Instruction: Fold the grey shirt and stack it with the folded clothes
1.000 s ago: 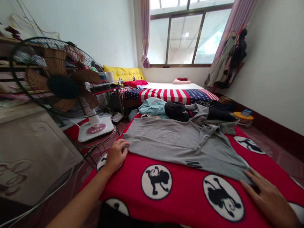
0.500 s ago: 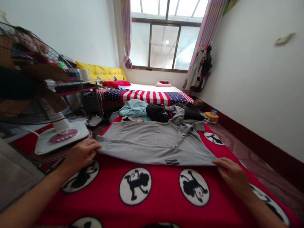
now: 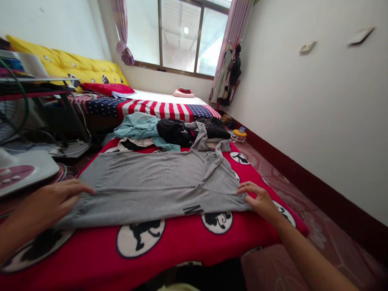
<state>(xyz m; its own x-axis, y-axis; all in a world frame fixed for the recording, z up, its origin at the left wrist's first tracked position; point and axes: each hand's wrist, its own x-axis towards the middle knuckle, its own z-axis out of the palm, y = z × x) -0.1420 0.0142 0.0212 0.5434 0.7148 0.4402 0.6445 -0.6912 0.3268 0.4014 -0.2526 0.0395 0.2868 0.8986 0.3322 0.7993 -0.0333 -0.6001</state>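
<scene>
A grey shirt (image 3: 145, 169) with dark lettering near its front edge lies spread across a red blanket (image 3: 188, 242) patterned with black figures in white ovals. One long crease runs across the shirt between my hands. At its left end, my left hand (image 3: 57, 200) is open, fingers stretched out over the cloth and blurred a little. My right hand (image 3: 259, 200) is at the right end, thumb and fingers apart, fingertips touching the fabric by the crease. The shirt's far side has bunched folds reaching toward a clothes pile.
Beyond the shirt lie a light blue garment (image 3: 138, 127) and black clothing (image 3: 174, 131). A bed with a flag-patterned cover (image 3: 151, 108) stands behind. To the left are a white fan base (image 3: 27, 169) and a cluttered desk (image 3: 39, 95). A yellow-topped stool (image 3: 239, 133) stands at right.
The shirt's near edge, pinched by both hands before, now rests on the blanket. My fingers have loosened and sit at the crease farther in. The view has turned right and down.
</scene>
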